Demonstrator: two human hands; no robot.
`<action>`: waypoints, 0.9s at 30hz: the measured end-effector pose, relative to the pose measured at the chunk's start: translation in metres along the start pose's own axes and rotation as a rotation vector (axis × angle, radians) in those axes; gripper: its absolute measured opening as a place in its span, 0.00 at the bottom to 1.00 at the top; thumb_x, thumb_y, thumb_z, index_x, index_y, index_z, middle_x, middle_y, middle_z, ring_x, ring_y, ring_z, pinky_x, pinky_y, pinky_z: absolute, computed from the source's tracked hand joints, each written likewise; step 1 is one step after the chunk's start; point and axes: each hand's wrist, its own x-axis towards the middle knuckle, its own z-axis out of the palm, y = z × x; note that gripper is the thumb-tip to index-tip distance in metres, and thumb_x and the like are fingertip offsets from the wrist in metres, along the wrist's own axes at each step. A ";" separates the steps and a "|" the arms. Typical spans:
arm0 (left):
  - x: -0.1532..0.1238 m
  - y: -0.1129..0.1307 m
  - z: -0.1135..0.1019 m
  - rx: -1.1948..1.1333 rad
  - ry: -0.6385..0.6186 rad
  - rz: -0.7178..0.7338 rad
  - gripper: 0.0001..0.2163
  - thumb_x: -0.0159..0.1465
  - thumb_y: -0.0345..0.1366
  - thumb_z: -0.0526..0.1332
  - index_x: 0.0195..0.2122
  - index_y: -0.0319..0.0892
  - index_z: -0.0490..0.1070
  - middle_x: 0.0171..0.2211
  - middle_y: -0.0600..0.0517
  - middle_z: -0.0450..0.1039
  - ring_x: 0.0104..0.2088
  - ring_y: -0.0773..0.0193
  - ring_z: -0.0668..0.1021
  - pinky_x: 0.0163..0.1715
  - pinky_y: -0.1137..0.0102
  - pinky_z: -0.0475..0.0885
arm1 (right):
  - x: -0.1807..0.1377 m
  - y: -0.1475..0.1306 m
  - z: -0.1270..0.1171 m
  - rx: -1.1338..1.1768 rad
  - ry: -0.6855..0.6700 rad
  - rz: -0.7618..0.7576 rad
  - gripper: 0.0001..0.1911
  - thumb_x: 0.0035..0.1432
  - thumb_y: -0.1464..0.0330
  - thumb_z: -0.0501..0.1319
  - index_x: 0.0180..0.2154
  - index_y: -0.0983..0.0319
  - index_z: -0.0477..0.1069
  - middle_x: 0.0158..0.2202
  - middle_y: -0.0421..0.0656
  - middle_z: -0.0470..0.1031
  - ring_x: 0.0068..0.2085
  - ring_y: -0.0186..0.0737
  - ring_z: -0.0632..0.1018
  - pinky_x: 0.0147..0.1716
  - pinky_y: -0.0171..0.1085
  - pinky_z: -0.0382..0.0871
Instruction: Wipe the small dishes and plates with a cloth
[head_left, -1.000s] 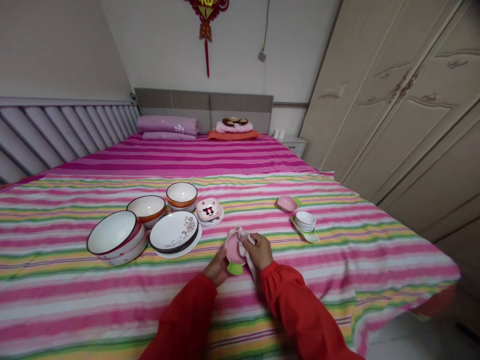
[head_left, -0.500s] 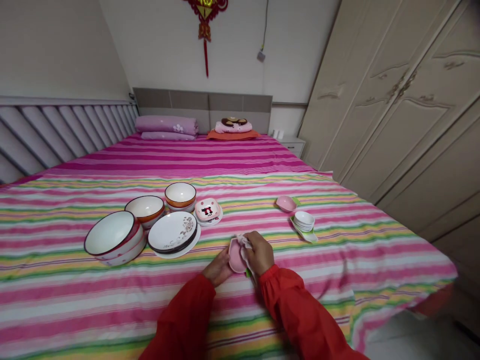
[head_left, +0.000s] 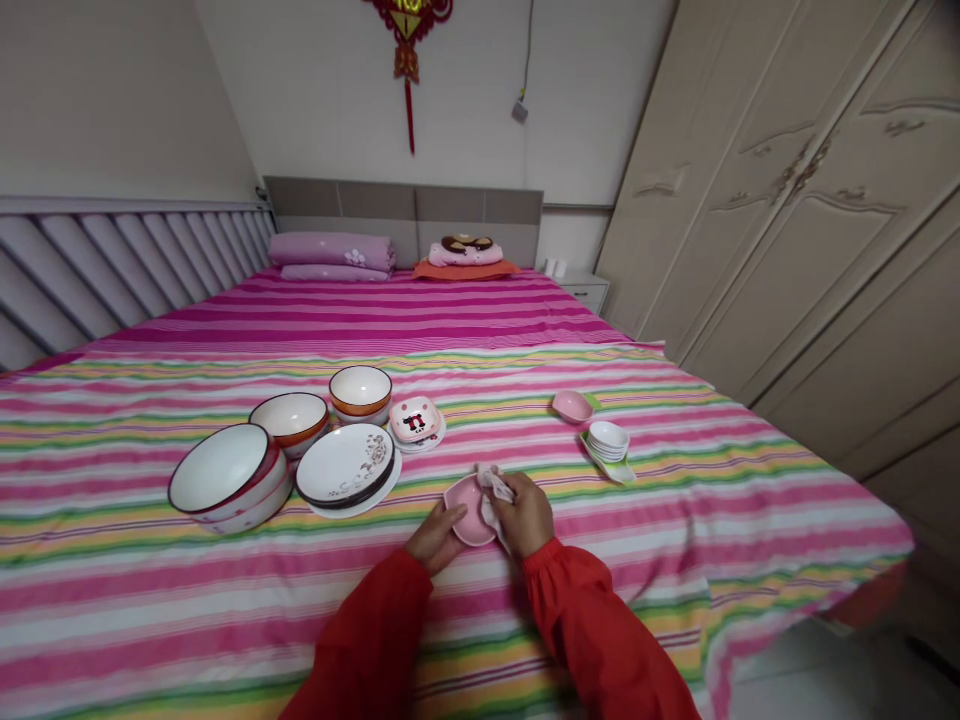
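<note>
I see left hand (head_left: pixel 435 538) gripping pink bowl (head_left: pixel 471 522), right hand (head_left: pixel 529 514) pinching cloth (head_left: pixel 490 492) inside; wiping looks unfinished. Plates (head_left: pixel 345 465), 10 o'clock: can't tell if done.

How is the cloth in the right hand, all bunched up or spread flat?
Bunched up. The cloth looks crumpled and creased in the right hand, by the pink bowl that the left hand holds.

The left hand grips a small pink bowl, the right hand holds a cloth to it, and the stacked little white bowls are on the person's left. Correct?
Not quite: the head view shows the stacked little white bowls on the person's right. The left hand grips a small pink bowl, and the right hand holds a cloth to it.
</note>
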 end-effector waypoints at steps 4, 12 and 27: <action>0.000 0.000 0.002 -0.003 -0.008 0.018 0.20 0.55 0.29 0.62 0.51 0.36 0.66 0.49 0.41 0.72 0.50 0.53 0.73 0.55 0.57 0.60 | -0.005 0.010 -0.002 0.250 0.000 0.087 0.07 0.46 0.65 0.63 0.28 0.62 0.75 0.26 0.41 0.72 0.30 0.38 0.72 0.30 0.34 0.63; 0.002 0.003 -0.003 -0.168 0.278 -0.008 0.23 0.61 0.31 0.55 0.58 0.37 0.56 0.44 0.44 0.75 0.44 0.60 0.76 0.55 0.57 0.61 | -0.010 0.025 -0.017 0.968 0.128 0.502 0.17 0.38 0.62 0.70 0.31 0.64 0.75 0.28 0.42 0.77 0.29 0.40 0.75 0.29 0.37 0.68; 0.003 0.004 -0.001 -0.136 0.106 -0.051 0.24 0.62 0.30 0.54 0.60 0.33 0.54 0.48 0.41 0.73 0.51 0.57 0.72 0.58 0.58 0.56 | -0.013 0.019 0.033 0.759 0.227 0.316 0.19 0.47 0.59 0.64 0.39 0.64 0.74 0.40 0.48 0.78 0.43 0.47 0.76 0.45 0.45 0.67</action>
